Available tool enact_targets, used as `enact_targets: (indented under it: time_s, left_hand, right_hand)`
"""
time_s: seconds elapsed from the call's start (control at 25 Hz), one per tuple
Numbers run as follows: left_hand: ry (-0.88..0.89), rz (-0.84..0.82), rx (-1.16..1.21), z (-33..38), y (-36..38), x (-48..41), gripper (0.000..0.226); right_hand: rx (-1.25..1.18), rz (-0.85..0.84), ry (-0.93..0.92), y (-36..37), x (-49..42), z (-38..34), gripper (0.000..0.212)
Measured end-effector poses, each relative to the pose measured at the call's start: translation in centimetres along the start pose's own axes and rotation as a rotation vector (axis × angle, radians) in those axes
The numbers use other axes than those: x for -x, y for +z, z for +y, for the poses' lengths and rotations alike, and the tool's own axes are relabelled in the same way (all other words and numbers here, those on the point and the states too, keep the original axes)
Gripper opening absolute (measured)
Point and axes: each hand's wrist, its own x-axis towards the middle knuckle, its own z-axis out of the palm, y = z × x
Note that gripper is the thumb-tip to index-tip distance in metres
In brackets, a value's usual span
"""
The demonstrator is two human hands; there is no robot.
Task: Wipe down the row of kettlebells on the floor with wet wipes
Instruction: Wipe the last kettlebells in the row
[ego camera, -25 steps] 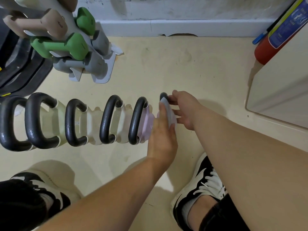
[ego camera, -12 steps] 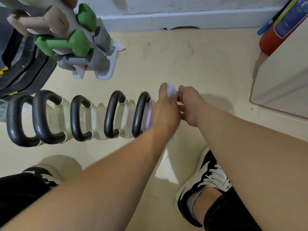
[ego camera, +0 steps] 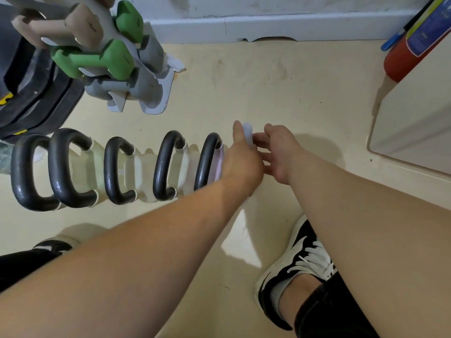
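A row of pale kettlebells [ego camera: 141, 172] with black handles stands on the floor, running from left to centre. The one with a lilac body [ego camera: 218, 164] is the rightmost that shows. My left hand [ego camera: 241, 162] reaches across just right of it, pressing a white wet wipe [ego camera: 247, 134] whose top edge sticks up past the fingertips. My right hand [ego camera: 280, 152] faces it from the right, fingers spread and pointing at the wipe. Whatever stands between the two hands is hidden by my left hand.
A white rack of green, grey and tan dumbbells [ego camera: 109, 62] stands at the back left beside black weight plates [ego camera: 26, 93]. A pale cabinet [ego camera: 415, 123] and a red cylinder [ego camera: 402, 57] are at the right. My black-and-white shoe [ego camera: 300, 262] sits near the hands.
My left hand slid the wipe up and away over the end of the row. My right hand's fingers, curled on a black handle a second ago, have spread apart.
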Motion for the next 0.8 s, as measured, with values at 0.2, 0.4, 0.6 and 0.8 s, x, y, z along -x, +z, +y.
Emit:
enact_targets:
  time_s: [0.2, 0.4, 0.6, 0.8]
  left_hand:
    - [-0.069, 0.037, -0.475, 3.2, 0.2, -3.9, 0.008]
    - [0.177, 0.111, -0.634, 3.1, 0.9, -2.8, 0.018]
    - [0.601, 0.067, -0.672, -4.9, -2.5, 2.2, 0.060]
    - [0.682, 0.157, -0.944, -10.3, -3.5, 3.2, 0.094]
  right_hand:
    - [-0.078, -0.004, -0.041, 0.4, 0.8, 0.3, 0.032]
    - [-0.071, 0.017, -0.029, 0.3, 0.7, 0.5, 0.033]
    - [-0.034, 0.036, -0.010, 0.8, 0.5, 0.5, 0.038]
    - [-0.011, 0.055, -0.030, 1.0, 0.3, 0.7, 0.032]
